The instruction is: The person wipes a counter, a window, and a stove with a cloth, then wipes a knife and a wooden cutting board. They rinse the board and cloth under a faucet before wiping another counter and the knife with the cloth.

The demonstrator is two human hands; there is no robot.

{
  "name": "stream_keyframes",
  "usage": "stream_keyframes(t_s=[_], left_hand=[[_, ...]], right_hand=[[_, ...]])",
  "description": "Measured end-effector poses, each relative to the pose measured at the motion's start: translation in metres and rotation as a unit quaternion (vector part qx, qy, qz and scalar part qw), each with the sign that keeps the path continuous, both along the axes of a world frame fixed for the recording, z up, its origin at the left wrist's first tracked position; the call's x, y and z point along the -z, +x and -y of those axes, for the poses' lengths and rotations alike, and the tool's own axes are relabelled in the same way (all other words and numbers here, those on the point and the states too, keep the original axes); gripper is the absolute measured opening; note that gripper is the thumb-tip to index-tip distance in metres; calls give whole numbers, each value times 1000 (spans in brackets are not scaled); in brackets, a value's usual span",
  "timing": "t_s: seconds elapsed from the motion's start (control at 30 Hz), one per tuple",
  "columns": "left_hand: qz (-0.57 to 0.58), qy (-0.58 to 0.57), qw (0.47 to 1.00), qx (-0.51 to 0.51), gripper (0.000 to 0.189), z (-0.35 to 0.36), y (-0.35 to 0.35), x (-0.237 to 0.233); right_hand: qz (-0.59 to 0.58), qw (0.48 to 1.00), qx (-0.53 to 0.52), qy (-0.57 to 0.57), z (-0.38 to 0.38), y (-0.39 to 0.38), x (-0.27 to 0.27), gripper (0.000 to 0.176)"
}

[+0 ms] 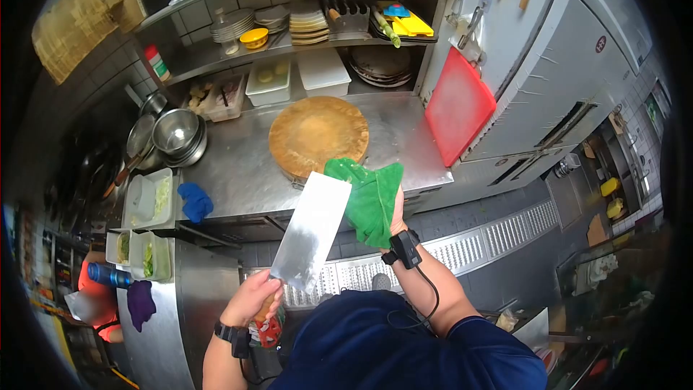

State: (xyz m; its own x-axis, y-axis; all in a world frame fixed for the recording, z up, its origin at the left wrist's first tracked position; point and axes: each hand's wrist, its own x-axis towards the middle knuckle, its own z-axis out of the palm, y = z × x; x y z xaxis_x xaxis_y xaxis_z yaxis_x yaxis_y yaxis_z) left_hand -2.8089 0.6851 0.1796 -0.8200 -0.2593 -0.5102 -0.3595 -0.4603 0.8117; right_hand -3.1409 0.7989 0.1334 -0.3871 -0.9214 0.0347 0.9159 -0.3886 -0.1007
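My left hand (251, 297) is closed round the wooden handle of a cleaver (310, 235). Its broad, shiny blade points up and away from me, in front of the counter's edge. A green cloth (375, 202) drapes over my right hand (398, 215), which is mostly hidden beneath it. The cloth meets the blade's upper right corner. Just beyond both hands, a thick round wooden chopping block (317, 133) rests on the steel counter (242, 148).
At left stand stacked metal bowls (179, 132), food containers (151, 198) and a blue cloth (195, 202). A red cutting board (460, 108) leans against the wall at right. Lidded tubs (322, 72) sit under a shelf of plates. A co-worker (97, 289) is at far left.
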Motion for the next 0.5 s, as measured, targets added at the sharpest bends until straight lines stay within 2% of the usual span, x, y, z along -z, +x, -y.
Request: stream_keyframes(t_s=[0.1,0.17,0.2,0.23,0.27,0.3,0.33,0.4,0.43,0.5], left_hand=[[-2,-15,999,-30,24,4,17,4],[-13,-216,974,-63,30,6,23,13],[-36,-352,933,-58,42,-1,9,-7],[-34,-352,933,-65,42,-4,-3,-12],[-79,-502,859,-64,49,-6,-13,-15],[-120,-638,759,-59,57,-9,-24,-16],[-117,-638,758,-65,57,-14,-37,-16],[-121,-723,680,-25,68,-24,-66,-14],[-128,-728,673,-5,66,-29,-80,-17],[-144,-759,635,22,66,-40,-108,-19]], right_hand=[[-57,998,9,13,-4,-16,3,83],[-50,998,27,35,-7,-25,3,83],[-40,997,42,56,-5,-25,3,82],[-42,997,34,57,-3,-23,0,82],[-28,997,51,48,-3,-18,-6,81],[-15,997,69,39,-2,-15,-10,79],[-18,997,63,39,-2,-11,-10,79],[-18,998,64,17,0,0,-10,75],[-18,998,60,17,5,5,-12,75],[-41,991,124,35,14,18,-17,73]])
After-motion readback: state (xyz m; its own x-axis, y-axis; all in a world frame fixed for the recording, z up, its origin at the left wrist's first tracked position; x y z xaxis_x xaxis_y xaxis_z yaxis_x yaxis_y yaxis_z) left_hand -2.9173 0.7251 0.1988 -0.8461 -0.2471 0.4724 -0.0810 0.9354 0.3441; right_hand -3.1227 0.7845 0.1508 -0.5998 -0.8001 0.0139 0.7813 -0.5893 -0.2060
